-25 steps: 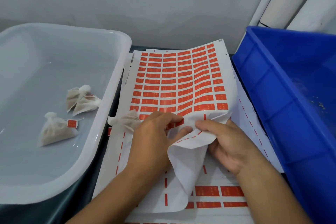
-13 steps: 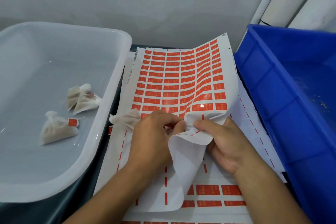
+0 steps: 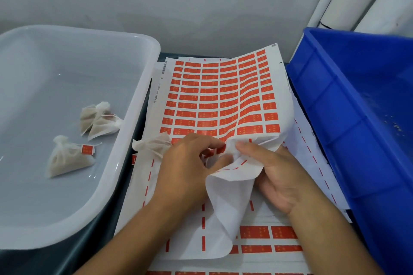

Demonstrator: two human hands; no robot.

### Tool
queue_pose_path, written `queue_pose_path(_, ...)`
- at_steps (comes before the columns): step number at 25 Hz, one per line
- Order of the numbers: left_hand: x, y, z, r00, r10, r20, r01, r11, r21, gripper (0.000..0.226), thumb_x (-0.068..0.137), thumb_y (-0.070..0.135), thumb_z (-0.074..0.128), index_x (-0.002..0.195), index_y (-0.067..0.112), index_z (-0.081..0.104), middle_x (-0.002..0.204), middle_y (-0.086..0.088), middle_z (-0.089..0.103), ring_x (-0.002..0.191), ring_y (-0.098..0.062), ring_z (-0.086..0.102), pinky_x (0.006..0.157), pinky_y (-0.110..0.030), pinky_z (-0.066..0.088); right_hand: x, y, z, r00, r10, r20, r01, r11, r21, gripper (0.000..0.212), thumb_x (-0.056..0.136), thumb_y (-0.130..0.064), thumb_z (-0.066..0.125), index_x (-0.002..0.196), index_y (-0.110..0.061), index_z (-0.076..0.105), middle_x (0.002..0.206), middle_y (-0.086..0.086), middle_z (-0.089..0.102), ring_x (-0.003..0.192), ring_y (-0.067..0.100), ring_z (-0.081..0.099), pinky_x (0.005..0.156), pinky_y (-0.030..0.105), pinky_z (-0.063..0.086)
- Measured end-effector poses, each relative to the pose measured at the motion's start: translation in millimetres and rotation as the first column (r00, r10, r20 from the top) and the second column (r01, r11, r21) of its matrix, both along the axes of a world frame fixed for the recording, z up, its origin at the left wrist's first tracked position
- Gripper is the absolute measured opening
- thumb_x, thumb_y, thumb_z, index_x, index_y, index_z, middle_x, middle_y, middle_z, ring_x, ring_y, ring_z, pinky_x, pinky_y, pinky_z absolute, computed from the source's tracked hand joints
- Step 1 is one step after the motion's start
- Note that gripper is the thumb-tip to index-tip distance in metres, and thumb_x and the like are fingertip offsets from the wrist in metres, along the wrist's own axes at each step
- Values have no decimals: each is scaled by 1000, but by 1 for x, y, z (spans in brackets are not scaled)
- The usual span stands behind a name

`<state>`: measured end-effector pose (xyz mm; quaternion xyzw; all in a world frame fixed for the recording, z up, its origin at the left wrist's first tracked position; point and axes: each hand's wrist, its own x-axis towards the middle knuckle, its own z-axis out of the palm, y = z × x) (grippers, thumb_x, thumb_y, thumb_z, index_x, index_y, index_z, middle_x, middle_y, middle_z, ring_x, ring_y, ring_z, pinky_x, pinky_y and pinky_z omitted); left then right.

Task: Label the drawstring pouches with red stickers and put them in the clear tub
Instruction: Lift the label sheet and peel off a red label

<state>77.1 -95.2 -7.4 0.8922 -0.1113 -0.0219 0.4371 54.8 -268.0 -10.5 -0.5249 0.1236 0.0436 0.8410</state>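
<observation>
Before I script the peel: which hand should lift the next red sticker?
Probably the left hand: its fingertips sit at the sticker row's edge, while the right hand grips the folded sticker sheet.

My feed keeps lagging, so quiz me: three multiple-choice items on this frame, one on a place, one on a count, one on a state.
1. Where is the unlabelled pouch?
A. in the blue bin
B. on the sticker sheet under the left hand
C. in the clear tub

2. How many pouches lie in the clear tub?
A. one
B. three
C. six

3. What is the right hand doing?
A. gripping the folded-up sheet edge
B. resting flat, idle
C. holding a pouch

B: it pokes out beside the left hand.
B: three lie on the tub floor.
A: its fingers curl round the sticker sheet.
</observation>
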Motion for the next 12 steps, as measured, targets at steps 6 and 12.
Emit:
queue_pose_path(6,-7,-1,1,993,0,120,-6,999,47,48,75,70,55,108,41,73,111,23,69,86,-2,62,84,-22,54,-2,6,-1,1000,-6,23,10,988,-157,36,65,-26,85,95,-45,77,108,-4,78,100,21,75,78,42,63)
queue_pose_path(12,-8,-3,0,992,22,123,-23,1000,5,44,80,67,56,102,36,78,97,23,69,80,-5,64,76,-25,57,-1,6,-2,999,-45,22,48,976,-212,34,67,-33,84,97,-46,74,107,-5,78,98,21,76,79,43,63)
